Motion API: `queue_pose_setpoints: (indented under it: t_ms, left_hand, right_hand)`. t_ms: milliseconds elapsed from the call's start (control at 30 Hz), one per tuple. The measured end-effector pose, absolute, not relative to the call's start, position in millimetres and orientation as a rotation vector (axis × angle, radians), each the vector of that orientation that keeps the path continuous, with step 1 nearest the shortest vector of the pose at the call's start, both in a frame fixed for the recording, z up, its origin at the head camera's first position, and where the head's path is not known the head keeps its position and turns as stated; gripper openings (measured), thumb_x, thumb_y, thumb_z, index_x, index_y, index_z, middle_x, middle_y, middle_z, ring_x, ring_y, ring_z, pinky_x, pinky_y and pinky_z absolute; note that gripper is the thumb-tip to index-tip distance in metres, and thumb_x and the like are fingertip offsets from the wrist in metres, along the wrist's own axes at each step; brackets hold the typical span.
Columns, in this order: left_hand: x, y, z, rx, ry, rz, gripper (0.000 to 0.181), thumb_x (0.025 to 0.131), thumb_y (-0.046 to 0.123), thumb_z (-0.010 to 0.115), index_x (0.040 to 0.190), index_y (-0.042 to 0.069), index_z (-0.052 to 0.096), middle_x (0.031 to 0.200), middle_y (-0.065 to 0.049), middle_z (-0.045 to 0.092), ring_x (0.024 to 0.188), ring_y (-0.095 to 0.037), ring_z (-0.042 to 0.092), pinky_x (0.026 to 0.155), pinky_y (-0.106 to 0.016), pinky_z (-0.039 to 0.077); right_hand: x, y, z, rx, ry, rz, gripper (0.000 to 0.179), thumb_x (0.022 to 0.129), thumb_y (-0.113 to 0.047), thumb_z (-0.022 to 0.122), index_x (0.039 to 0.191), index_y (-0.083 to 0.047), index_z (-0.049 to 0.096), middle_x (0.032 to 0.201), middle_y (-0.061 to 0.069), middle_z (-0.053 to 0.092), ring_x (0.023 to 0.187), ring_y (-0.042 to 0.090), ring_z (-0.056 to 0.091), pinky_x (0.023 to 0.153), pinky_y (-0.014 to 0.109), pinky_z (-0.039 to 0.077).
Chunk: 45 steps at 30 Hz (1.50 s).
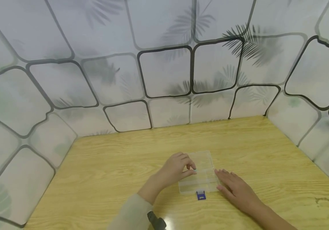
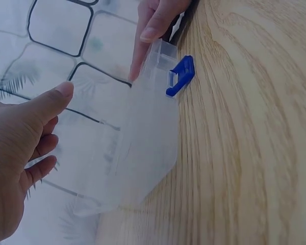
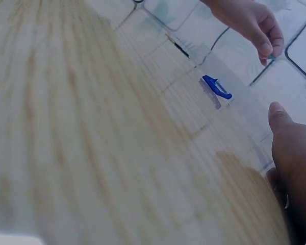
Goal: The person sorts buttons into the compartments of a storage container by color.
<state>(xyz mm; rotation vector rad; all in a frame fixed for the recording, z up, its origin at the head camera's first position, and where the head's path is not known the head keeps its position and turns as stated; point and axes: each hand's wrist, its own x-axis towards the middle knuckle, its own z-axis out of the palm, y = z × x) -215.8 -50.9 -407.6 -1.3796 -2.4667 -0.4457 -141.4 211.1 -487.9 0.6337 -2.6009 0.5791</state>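
A clear plastic box [image 1: 200, 185] with a blue latch [image 1: 201, 195] at its near edge lies flat on the wooden table. Over its left part, my left hand [image 1: 176, 169] pinches a tiny teal piece [image 3: 272, 57] between thumb and fingertips. That piece is too small for me to tell its kind, and the left wrist view does not show it. My right hand [image 1: 237, 190] lies at the box's right side with fingers extended, the fingertips at its edge. From the left wrist, the box [image 2: 148, 138] appears edge-on beyond my left hand [image 2: 15, 148].
The wood-grain table [image 1: 109, 169] extends around the box on every side. Pale walls [image 1: 164, 73] with dark rounded outlines and leaf prints stand behind it and at both sides. A black strap device [image 1: 156, 221] sits at my left wrist.
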Motion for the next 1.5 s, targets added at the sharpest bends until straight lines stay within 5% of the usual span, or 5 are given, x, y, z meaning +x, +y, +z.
queue_pose_setpoints:
  t_ms: [667, 800, 933, 1033, 1500]
  left_hand:
    - [-219, -2, -421, -1.352, -2.574, -0.373, 0.021, 0.089, 0.040, 0.062, 0.096, 0.021, 0.069, 0.088, 0.013, 0.062, 0.081, 0.000, 0.050, 0.078, -0.012, 0.039]
    - [-219, 3, -424, -1.333, -2.584, -0.318, 0.020, 0.089, 0.041, 0.062, 0.095, 0.023, 0.069, 0.088, 0.014, 0.063, 0.080, 0.000, 0.050, 0.076, -0.012, 0.039]
    - [-218, 6, -424, -1.321, -2.586, -0.231, 0.022, 0.090, 0.042, 0.061, 0.096, 0.023, 0.069, 0.089, 0.014, 0.063, 0.080, -0.001, 0.050, 0.076, -0.013, 0.039]
    - [-218, 8, -425, -1.321, -2.585, -0.168, 0.023, 0.090, 0.043, 0.059, 0.097, 0.024, 0.069, 0.090, 0.014, 0.063, 0.080, -0.002, 0.049, 0.075, -0.013, 0.038]
    - [-220, 9, -433, -1.384, -2.538, -0.115, 0.028, 0.090, 0.046, 0.057, 0.100, 0.024, 0.070, 0.091, 0.014, 0.065, 0.082, -0.001, 0.052, 0.073, -0.011, 0.038]
  right_hand:
    - [-142, 213, -486, 0.626, -2.624, 0.608, 0.051, 0.090, -0.025, 0.064, 0.138, -0.014, 0.050, 0.130, 0.011, 0.058, 0.119, 0.032, 0.054, 0.096, 0.052, 0.037]
    - [-141, 213, -488, 0.632, -2.592, 0.605, 0.051, 0.089, -0.025, 0.065, 0.136, -0.014, 0.051, 0.129, 0.010, 0.059, 0.118, 0.032, 0.055, 0.105, 0.038, 0.034]
    - [-141, 213, -489, 0.645, -2.565, 0.608, 0.051, 0.088, -0.024, 0.067, 0.135, -0.014, 0.052, 0.128, 0.009, 0.059, 0.117, 0.031, 0.056, 0.111, 0.016, 0.017]
    - [-142, 212, -489, 0.660, -2.549, 0.608, 0.051, 0.087, -0.024, 0.067, 0.135, -0.012, 0.053, 0.128, 0.009, 0.060, 0.116, 0.031, 0.056, 0.109, 0.010, 0.009]
    - [-142, 212, -487, 0.659, -2.579, 0.591, 0.051, 0.088, -0.024, 0.066, 0.135, -0.011, 0.052, 0.129, 0.010, 0.059, 0.117, 0.031, 0.056, 0.106, 0.035, 0.033]
